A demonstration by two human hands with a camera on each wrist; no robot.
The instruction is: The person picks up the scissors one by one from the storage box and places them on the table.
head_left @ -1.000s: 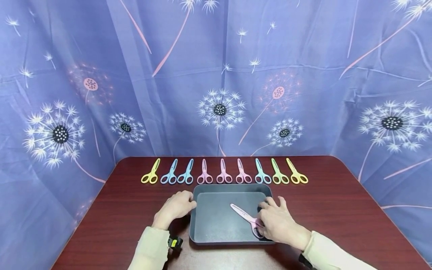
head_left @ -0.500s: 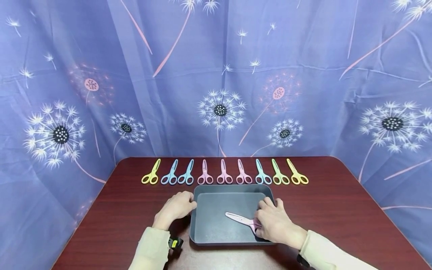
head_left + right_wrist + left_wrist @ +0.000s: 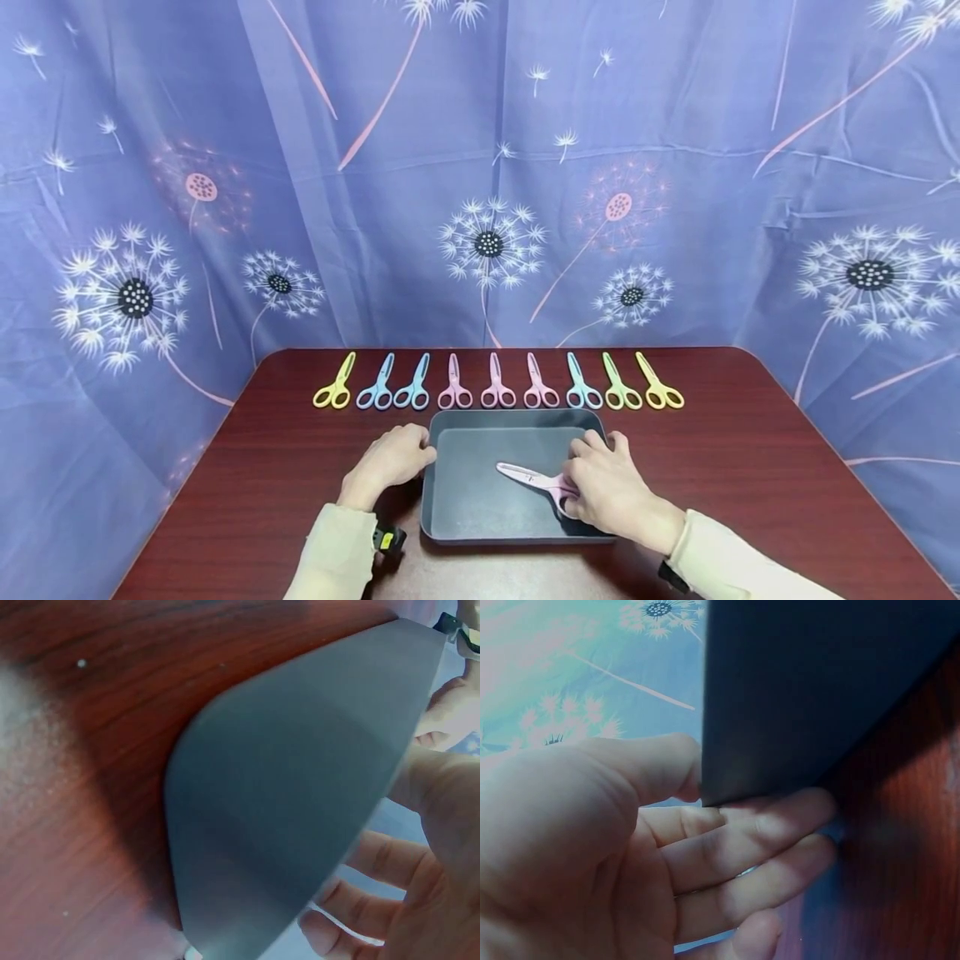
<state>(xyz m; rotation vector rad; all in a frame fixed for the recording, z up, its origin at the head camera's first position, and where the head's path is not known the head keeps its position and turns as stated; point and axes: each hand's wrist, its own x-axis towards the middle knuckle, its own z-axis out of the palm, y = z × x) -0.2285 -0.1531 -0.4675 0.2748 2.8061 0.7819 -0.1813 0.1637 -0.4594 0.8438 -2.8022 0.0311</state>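
Note:
A pair of pink scissors [image 3: 528, 477] lies over the floor of a dark grey tray [image 3: 480, 540], blades pointing left. My right hand [image 3: 611, 492] holds it by the handles at the tray's right side; the fingers partly cover the handle loops. In the right wrist view the tray's outer wall [image 3: 277, 780] hides the scissors from sight. My left hand [image 3: 390, 462] grips the tray's left rim, its thumb at the edge. The left wrist view shows the fingers [image 3: 742, 851] beneath the thumb, against the outside of the tray wall [image 3: 780, 697].
Behind the tray, a row of several scissors runs along the far edge of the brown table [image 3: 750, 467]: yellow scissors [image 3: 335, 383], blue scissors [image 3: 377, 385], pink scissors [image 3: 498, 385], green scissors [image 3: 621, 385]. A blue dandelion-print curtain [image 3: 397, 208] hangs beyond.
The held scissors have turned in the tray, with the blade tips ending farther left and slightly nearer. My right hand has shifted slightly left. The left hand has stayed at the rim.

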